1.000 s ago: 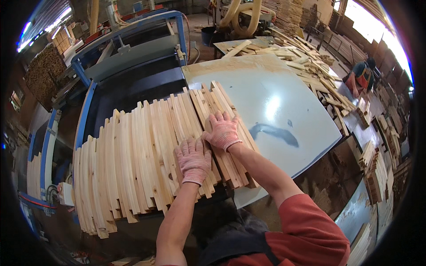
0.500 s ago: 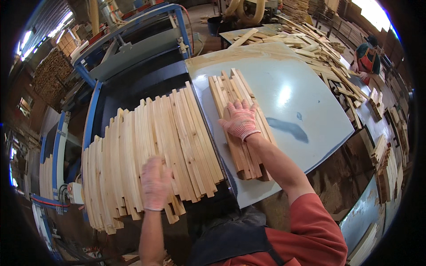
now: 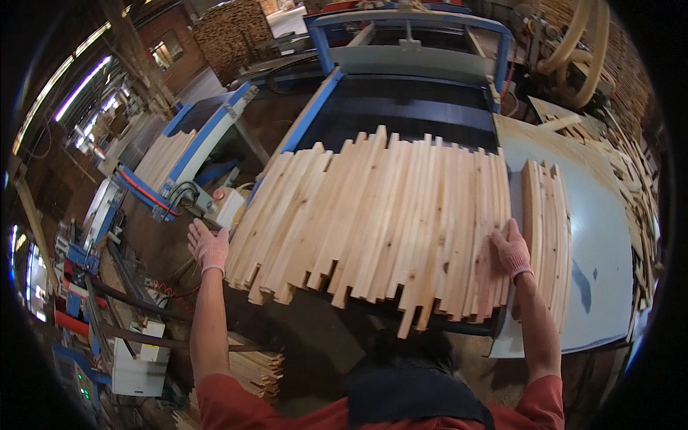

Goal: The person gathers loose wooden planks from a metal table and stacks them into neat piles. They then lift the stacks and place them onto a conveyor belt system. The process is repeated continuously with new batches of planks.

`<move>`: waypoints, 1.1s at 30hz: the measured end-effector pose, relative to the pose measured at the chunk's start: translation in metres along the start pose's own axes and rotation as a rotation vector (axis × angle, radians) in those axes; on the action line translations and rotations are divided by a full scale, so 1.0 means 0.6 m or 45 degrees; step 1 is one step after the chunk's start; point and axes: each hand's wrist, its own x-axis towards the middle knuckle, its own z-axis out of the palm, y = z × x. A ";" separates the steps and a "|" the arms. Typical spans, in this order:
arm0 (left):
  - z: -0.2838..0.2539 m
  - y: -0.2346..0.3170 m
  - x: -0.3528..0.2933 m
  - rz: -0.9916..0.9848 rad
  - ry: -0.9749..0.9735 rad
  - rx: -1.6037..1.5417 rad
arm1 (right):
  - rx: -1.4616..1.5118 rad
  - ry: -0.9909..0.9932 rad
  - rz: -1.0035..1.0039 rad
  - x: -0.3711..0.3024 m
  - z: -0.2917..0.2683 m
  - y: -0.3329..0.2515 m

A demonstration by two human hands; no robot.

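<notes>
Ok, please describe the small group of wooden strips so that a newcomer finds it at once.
Find the blue-framed machine, then the broad row of wooden strips before it. Right of that row, on the pale sheet, lies the small group. It has only a few strips, and a gap at its far end parts it from the row.

No words, numbers or signs are legible; any markings on the green-lit control panel (image 3: 77,385) are too small.

Both forearms (image 3: 209,322) reach forward, well apart. The gloved left grip (image 3: 209,247) is splayed; the gloved right grip (image 3: 512,249) curves loosely.
</notes>
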 end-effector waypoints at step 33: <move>-0.072 0.314 -0.631 1.031 -2.671 -1.385 | 1.421 -0.324 0.020 -0.314 0.023 0.134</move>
